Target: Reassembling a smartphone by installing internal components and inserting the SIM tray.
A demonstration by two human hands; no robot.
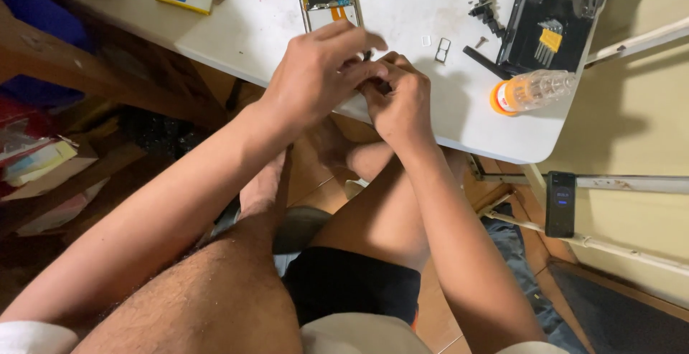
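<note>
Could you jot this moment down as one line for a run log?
left hand: meets right hand, pinching something small, unclear | right hand: same | opened phone: flat on white table | screwdriver: lying right

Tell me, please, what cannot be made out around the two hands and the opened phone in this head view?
- Whatever the left hand and right hand pinch between them: hidden by the fingers.
- Lower part of the opened phone: covered by the left hand.
- Black tool tray: cut off by the top edge.
- Small parts on the white table: too small to identify.
</note>
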